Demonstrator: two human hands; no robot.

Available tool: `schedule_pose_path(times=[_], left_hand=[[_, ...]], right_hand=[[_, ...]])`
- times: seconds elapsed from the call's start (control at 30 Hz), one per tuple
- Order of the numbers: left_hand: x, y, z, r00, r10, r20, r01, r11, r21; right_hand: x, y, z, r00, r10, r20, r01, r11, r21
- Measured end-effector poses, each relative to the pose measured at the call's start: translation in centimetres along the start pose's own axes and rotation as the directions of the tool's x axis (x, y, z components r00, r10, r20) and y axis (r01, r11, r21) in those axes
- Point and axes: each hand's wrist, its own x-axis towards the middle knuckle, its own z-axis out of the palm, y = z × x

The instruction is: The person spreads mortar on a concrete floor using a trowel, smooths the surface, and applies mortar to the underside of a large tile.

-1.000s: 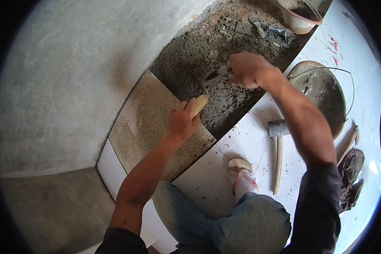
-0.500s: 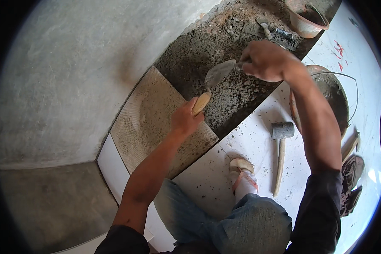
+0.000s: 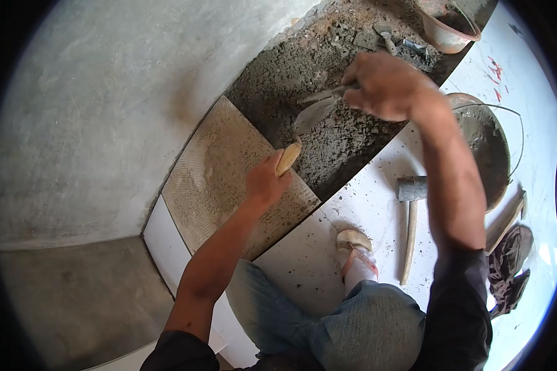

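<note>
My left hand point(image 3: 268, 181) is closed round the wooden handle of a trowel point(image 3: 316, 115), whose grey blade points up and right over the mortar bed point(image 3: 346, 145). My right hand point(image 3: 380, 85) is closed too, its fingers slightly blurred. From it a narrow grey tool point(image 3: 320, 96) sticks out leftward, close beside the trowel blade; its handle is hidden in my fist, and I cannot tell whether the two touch. Below my left hand lies a square tile point(image 3: 213, 164), its ribbed face smeared with mortar, against the wall.
A rubber mallet point(image 3: 413, 190) lies on white tiles point(image 3: 377, 167) near my sandalled foot point(image 3: 356, 247). Right of it stands a bucket of grey mix point(image 3: 486, 145), partly behind my forearm. Another bucket point(image 3: 449, 34) and hand tools point(image 3: 387, 40) are at the far end. Dark cloth point(image 3: 510, 256) lies right.
Both hands have shifted slightly left, my right one also upward. The narrow grey tool now shows beside the trowel blade, which has tilted and moved left.
</note>
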Motion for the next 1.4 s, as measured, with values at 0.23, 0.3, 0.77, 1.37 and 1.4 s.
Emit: schedule_pose_path(times=[0.23,0.3,0.77,1.37,1.4], left_hand=[[-0.5,-0.9,2.0,0.999,0.034,-0.022,-0.032,0.993,0.116],[-0.5,-1.1,1.8,1.000,0.025,-0.005,-0.024,0.995,0.092],[0.1,3.0,-0.2,0.998,0.017,-0.056,-0.022,0.997,-0.075],[-3.0,0.4,1.4,0.998,0.006,-0.067,0.011,0.966,0.258],[-2.5,0.8,1.1,0.990,0.004,-0.138,0.027,0.973,0.227]], right_hand=[[3.5,-0.5,5.2,0.998,0.066,0.002,-0.066,0.997,-0.050],[2.1,1.0,2.0,0.996,0.092,0.006,-0.092,0.996,-0.004],[2.7,3.2,8.9,0.996,0.028,-0.081,-0.027,1.000,0.005],[4.0,2.8,11.6,0.996,0.039,0.082,-0.025,0.986,-0.164],[3.0,3.1,11.5,0.996,0.038,0.076,-0.025,0.985,-0.168]])
